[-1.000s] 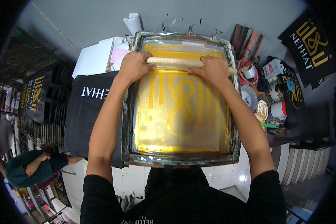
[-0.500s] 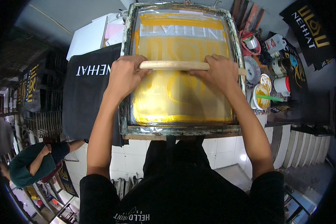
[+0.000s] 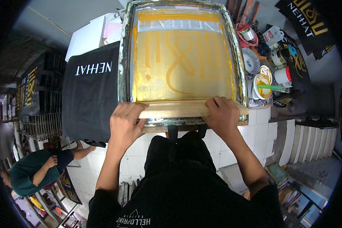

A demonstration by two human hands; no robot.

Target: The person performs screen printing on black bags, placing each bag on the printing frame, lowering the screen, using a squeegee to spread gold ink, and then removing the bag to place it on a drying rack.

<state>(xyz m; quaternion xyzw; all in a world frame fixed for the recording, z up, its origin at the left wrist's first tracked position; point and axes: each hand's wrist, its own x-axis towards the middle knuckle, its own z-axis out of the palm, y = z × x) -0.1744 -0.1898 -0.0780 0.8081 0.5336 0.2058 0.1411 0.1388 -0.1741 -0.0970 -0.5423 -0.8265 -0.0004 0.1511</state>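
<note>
A wooden squeegee [image 3: 174, 109] lies across the near end of a framed printing screen [image 3: 122, 60]. My left hand [image 3: 127, 122] grips its left end, fingers over the top and thumb below. Toward its right end my right hand [image 3: 223, 116] is closed on the same squeegee. Yellow-gold ink [image 3: 182, 16] forms a thick band at the screen's far end and a thin film over the mesh. A looping design shows through the mesh in darker yellow. The squeegee's blade edge is hidden from view.
Left of the screen lies a black printed cloth [image 3: 89, 98], with white sheets [image 3: 86, 36] behind it. On the right stand an ink tub [image 3: 261, 89] with a green stick, jars and a red-lidded pot [image 3: 283, 76]. A person in green [image 3: 34, 171] is at far left.
Both hands have drawn the squeegee toward me, from the middle of the screen to its near edge. The looping design is now uncovered, and the bright ink behind the blade has thinned.
</note>
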